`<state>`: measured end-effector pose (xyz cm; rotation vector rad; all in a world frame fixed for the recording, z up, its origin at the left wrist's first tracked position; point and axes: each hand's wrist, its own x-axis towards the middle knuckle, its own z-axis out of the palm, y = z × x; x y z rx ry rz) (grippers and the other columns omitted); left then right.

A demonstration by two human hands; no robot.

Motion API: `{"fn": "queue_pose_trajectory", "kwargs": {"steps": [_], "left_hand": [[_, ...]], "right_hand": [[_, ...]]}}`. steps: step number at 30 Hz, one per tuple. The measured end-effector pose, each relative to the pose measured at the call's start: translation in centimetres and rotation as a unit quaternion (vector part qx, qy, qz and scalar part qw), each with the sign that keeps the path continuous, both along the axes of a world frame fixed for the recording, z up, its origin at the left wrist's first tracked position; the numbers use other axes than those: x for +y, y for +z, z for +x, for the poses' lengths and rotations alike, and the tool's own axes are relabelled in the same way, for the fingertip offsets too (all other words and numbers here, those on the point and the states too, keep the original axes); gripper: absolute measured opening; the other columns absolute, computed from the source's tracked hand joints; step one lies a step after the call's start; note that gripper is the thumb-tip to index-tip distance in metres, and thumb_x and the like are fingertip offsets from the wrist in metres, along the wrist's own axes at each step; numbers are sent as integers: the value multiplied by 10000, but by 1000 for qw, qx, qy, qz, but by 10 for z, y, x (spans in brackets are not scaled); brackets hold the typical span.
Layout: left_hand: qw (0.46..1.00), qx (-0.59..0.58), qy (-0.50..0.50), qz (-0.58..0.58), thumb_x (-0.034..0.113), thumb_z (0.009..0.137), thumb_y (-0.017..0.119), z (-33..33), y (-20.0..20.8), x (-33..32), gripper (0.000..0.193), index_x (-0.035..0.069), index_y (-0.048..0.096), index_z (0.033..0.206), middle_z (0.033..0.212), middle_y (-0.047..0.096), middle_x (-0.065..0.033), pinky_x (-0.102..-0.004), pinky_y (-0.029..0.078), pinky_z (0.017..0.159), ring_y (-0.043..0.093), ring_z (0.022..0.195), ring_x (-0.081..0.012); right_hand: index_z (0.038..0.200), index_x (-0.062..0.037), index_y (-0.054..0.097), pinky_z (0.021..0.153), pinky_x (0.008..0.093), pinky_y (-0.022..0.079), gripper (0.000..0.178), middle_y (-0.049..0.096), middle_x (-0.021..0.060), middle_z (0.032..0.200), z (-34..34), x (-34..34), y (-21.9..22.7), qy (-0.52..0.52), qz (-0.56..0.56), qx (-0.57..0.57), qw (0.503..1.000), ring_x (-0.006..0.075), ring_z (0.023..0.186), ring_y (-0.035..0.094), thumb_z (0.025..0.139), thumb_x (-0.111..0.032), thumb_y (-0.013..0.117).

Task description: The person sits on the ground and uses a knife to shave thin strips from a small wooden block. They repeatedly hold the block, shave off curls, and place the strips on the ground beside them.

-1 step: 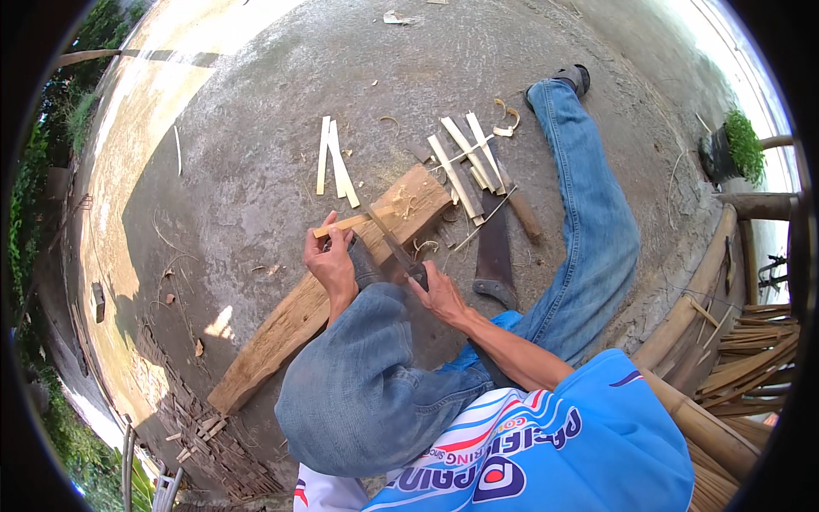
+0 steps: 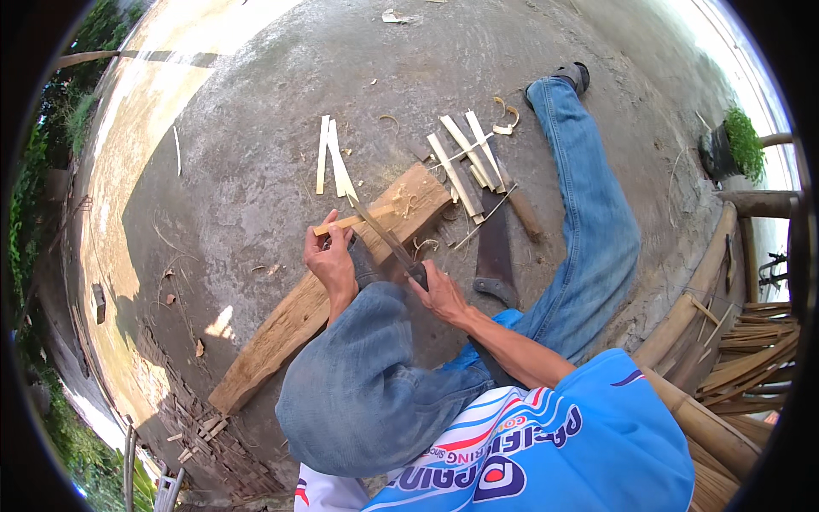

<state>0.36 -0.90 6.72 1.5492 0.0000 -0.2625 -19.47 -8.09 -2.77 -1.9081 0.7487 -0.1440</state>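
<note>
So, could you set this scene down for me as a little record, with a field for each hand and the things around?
Left hand: holding a light strip
Right hand: gripping the dark handle of a knife, its blade crossing over the strip
Under the blade: thick wooden beam, with curled shavings on it
Beyond the beam: two pale strips on the ground
Right of those: more strips and a broad dark blade
Far right: potted plant
</note>
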Motion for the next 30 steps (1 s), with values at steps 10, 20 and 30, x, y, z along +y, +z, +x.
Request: {"fn": "queue_pose_trajectory", "kwargs": {"steps": [10,20,30], "left_hand": [[1000,-9,-29,-8,44,1038,580,6,2,-8,111,-62,596,1065,1181,697,-175,-343,654,905,703,1039,-223],[997,-17,-78,-19,177,1005,720,34,4,-11,267,-40,621,1125,1125,716,-158,-351,651,874,739,969,-239],[999,-37,-12,33,201,984,755,48,-11,-16,298,-50,730,1142,966,754,-122,-299,643,778,749,862,-183]], "right_hand": [[1198,-6,466,735,568,516,407,675,333,939,0,-11,-20,-9,-25,4,1000,541,883,661,1013,-317,650],[1141,19,566,618,409,554,447,693,157,863,7,-20,-11,-103,257,11,961,269,683,707,1031,-410,621],[1134,19,594,675,442,544,475,702,207,850,12,-33,0,-73,134,40,988,345,747,702,998,-432,660]]}}
